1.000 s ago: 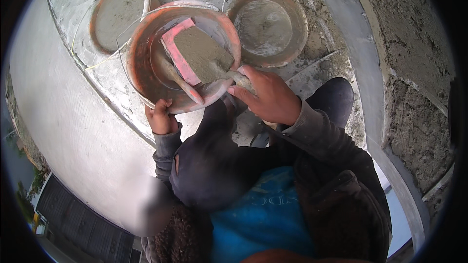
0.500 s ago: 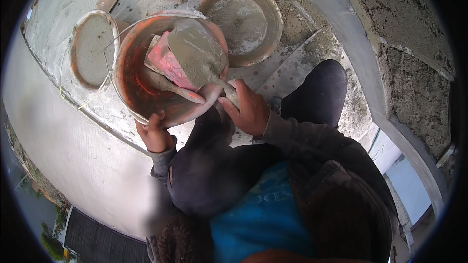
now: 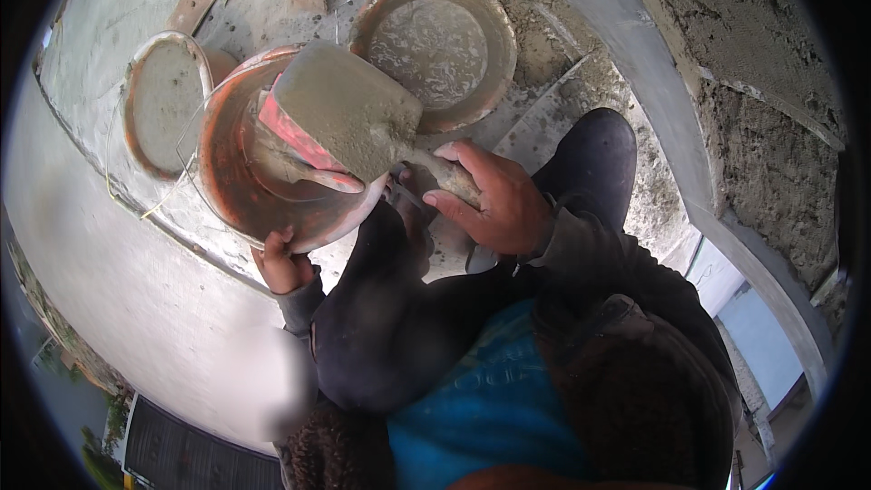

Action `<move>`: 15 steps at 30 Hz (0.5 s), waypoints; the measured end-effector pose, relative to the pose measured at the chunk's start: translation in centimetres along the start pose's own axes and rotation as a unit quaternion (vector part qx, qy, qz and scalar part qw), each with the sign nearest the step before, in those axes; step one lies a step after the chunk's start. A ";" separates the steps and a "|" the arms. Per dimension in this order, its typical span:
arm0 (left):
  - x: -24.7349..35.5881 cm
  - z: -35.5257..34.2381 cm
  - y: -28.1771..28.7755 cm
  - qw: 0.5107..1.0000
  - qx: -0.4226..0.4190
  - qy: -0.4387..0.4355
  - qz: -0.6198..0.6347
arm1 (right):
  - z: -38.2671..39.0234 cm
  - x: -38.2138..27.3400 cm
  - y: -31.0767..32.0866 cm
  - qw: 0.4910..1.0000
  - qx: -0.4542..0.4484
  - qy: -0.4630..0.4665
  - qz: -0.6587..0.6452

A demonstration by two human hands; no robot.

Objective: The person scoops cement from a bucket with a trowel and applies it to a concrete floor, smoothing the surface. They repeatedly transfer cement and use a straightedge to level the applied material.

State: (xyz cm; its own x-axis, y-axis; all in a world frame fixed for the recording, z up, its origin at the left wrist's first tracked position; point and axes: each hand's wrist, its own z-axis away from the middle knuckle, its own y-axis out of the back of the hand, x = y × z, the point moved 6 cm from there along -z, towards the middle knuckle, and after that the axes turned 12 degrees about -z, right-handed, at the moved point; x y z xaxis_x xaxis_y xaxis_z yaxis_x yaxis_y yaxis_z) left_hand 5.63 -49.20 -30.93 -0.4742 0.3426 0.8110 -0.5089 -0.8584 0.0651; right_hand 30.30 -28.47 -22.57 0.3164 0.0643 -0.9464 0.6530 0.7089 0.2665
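Right hand (image 3: 497, 204) grips the scoop (image 3: 358, 113) by its handle (image 3: 456, 180), left hand (image 3: 284, 263) pinches the bucket (image 3: 224, 168); I judge a level scoop and steady bucket would limit spills.

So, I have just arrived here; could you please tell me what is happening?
A person's right grip holds the handle of a broad-bladed tool. Its blade, covered with grey, mortar-like mix, is over an orange bucket. The left grip holds the near rim of that bucket. Inside the bucket, a pink-red tool is partly hidden under the blade. A smaller bucket at left and a round basin at right also contain grey material.
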 end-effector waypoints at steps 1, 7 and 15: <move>-1.6 -0.3 1.2 1.000 0.003 0.023 0.014 | -0.1 -0.2 2.2 0.998 0.009 0.025 0.052; -9.4 -1.4 7.8 0.992 0.089 0.061 0.062 | -6.3 0.5 12.5 0.817 -0.041 -0.104 0.565; -16.4 -0.7 13.6 0.969 0.175 0.099 0.141 | -15.1 4.8 -0.4 0.541 -0.161 0.272 0.779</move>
State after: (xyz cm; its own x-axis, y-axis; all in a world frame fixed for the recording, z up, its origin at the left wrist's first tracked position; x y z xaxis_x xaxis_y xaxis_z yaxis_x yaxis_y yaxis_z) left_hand 5.95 -66.18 -43.75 -0.7055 0.1135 0.6996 -0.0818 -0.9935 0.0786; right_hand 21.23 -17.82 -29.99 0.0038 0.8957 0.4446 -0.2955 -0.4237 0.8562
